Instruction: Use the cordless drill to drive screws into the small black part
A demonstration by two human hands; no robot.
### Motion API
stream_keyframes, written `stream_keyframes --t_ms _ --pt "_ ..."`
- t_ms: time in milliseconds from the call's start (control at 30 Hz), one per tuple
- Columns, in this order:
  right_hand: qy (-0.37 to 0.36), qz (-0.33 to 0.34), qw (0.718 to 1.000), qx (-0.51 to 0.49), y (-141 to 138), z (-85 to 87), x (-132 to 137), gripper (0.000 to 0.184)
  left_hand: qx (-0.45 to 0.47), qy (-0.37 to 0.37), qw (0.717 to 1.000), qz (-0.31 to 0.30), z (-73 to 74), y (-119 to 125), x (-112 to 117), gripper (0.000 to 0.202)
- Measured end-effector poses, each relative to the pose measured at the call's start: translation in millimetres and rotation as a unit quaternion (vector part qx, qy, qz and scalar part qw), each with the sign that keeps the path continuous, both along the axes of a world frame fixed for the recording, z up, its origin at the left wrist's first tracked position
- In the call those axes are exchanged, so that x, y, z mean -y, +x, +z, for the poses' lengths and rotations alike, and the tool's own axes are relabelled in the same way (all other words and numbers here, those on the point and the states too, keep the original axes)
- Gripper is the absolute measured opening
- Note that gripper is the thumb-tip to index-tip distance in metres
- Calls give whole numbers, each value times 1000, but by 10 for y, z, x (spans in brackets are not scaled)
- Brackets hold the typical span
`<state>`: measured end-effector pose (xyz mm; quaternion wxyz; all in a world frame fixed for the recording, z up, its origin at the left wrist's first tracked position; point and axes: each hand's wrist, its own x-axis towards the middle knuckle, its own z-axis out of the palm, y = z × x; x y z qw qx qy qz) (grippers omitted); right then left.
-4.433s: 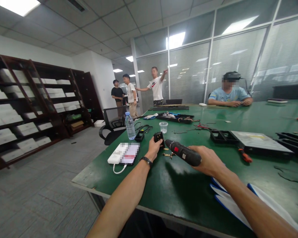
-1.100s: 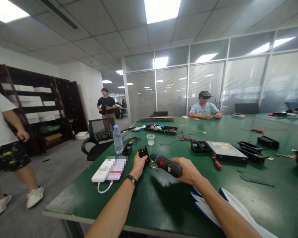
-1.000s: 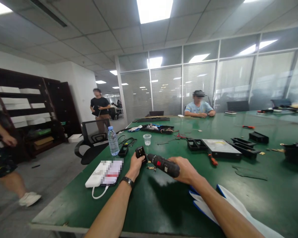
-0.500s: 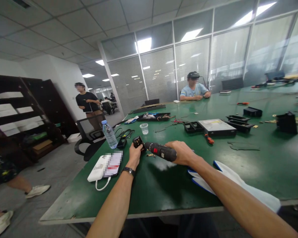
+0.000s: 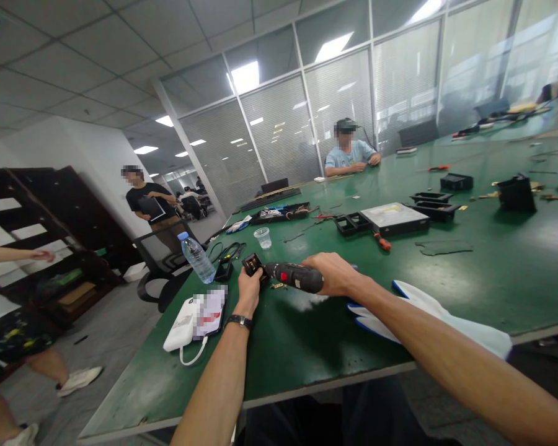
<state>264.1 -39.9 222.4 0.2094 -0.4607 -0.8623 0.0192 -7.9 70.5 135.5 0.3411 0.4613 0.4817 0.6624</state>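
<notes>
My right hand [image 5: 331,273] is wrapped round a black electric screwdriver [image 5: 292,276] with a red switch, its nose pointing left. My left hand [image 5: 250,287], with a watch on the wrist, grips a small black box-shaped part [image 5: 252,265] held on the green table [image 5: 302,347]. The screwdriver's tip meets that part. A few small brass pieces [image 5: 278,286] lie on the table just under the tool. White gloves with blue edges [image 5: 428,310] lie under my right forearm.
A white power bank with a phone on it [image 5: 195,314], a water bottle [image 5: 196,257], a plastic cup [image 5: 263,237], cables and black trays [image 5: 353,223] lie further along. A person sits at the far end [image 5: 349,155]. Others stand at left by an office chair [image 5: 160,260] and shelves.
The view has swung and tilted to the right, and both hands keep their grip on the screwdriver and the black part. The person in patterned shorts at left has walked nearer.
</notes>
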Motion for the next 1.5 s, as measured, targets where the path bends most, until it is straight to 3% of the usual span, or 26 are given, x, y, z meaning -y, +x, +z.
stream_keyframes --t_ms 533,1000,1267,1500 --pt "14 4 1000 9 -21 -65 -22 17 27 6 1000 -8 -7 20 16 35" --pt "0 11 1000 -13 -45 -24 23 19 40 -6 999 -12 113 78 165 35" --pt "-12 11 1000 -22 -41 -87 -23 14 35 -7 999 -11 -8 31 55 39" --pt "-21 10 999 -24 -33 -96 -20 20 39 -4 999 -9 -44 14 14 40"
